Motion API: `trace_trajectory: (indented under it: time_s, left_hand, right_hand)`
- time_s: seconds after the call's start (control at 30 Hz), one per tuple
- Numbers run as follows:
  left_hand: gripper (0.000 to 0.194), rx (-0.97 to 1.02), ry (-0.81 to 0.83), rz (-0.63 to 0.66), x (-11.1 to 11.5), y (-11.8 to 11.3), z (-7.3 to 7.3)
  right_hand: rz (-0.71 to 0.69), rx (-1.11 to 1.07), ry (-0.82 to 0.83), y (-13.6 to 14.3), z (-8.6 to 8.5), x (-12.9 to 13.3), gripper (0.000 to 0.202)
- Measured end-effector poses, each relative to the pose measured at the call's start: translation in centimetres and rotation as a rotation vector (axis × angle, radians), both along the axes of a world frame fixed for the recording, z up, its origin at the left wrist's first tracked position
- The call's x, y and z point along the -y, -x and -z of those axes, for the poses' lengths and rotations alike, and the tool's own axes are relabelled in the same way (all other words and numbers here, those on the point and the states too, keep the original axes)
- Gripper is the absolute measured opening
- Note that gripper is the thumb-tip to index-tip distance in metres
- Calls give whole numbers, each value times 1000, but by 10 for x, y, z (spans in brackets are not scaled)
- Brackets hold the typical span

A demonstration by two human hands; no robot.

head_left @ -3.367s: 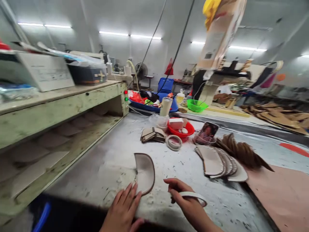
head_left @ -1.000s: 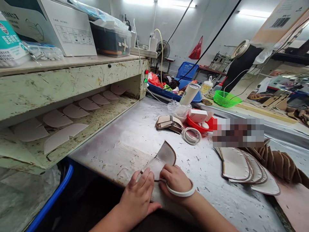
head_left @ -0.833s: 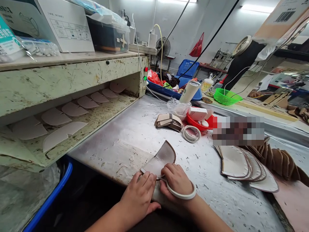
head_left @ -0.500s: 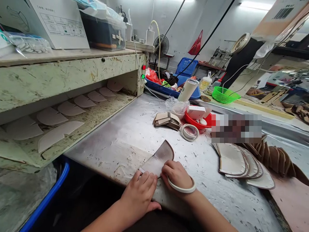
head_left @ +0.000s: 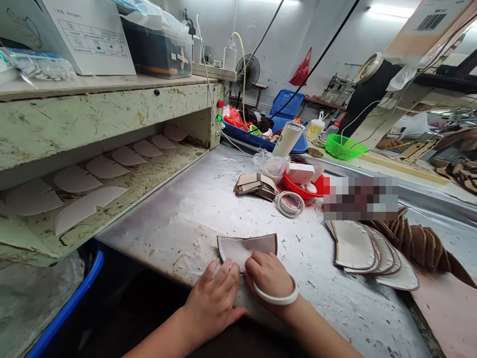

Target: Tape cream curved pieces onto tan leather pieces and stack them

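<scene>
A pale, dark-edged cut piece [head_left: 248,245] lies on the metal bench in front of me; its material looks like leather or fabric. On its near right side, my right hand [head_left: 270,276] has curled fingers gripping it against the bench. A white ring [head_left: 278,299], perhaps a narrow tape roll, hangs around that hand. My left hand [head_left: 216,293] rests its fingertips at the near left edge of the piece, with the thumb stretched away from them. The near edge is hidden under my fingers.
At right lie a fanned stack of similar pale pieces [head_left: 356,246] and folded brown pieces [head_left: 428,243]. Farther back are a tape roll [head_left: 290,204], a small stack of pieces [head_left: 255,185], a red bowl [head_left: 298,191] and a tumbler [head_left: 288,139]. A shelf at left [head_left: 179,171] holds several cut pieces.
The piece has turned under my hands: its curved tip pointed away before, and now a long, wide edge faces away. My hands have barely moved. The left fingers have loosened slightly.
</scene>
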State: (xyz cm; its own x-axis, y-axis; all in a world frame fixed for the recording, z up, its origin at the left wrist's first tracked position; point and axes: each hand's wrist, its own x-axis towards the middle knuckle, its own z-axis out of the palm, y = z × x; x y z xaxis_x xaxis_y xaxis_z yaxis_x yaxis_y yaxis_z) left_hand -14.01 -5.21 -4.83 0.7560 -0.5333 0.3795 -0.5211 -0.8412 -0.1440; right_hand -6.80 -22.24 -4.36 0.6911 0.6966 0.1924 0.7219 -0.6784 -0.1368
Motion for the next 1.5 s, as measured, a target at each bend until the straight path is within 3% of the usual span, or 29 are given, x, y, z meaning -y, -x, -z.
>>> trace_trajectory:
  time_s: [0.1,0.2,0.33,0.53,0.77,0.83,0.93,1.0,1.23,1.5]
  left_hand:
    - [48,-19,-35,89,5,2,-1]
    - [48,-38,-33,81,8,0,-2]
    - [62,-75,-8,61,9,-4,-3]
    - [77,-147,-67,79,18,-18,-9]
    - [80,-292,-123,97,32,-25,-14]
    - [82,-222,-71,86,31,-24,-11]
    - [71,-43,-1,45,29,-21,-6]
    - [69,-32,9,53,29,-20,-5]
    - [81,-271,31,135,34,-21,-7]
    - [84,-219,-15,148,34,-22,-5]
  right_hand:
    - [44,-30,-80,9,0,6,11]
    - [83,-184,-212,8,-1,17,7]
    - [110,-240,-283,3,6,24,8]
    - [97,-76,-287,0,9,26,5]
    - [87,-235,-292,-14,4,43,10]
    - [71,-168,-244,-15,5,42,11]
    - [53,-152,-125,-8,3,38,7]
    - [45,-171,-87,1,1,37,7]
    - [90,-190,-260,11,0,50,12]
    - [91,-163,-301,2,8,54,8]
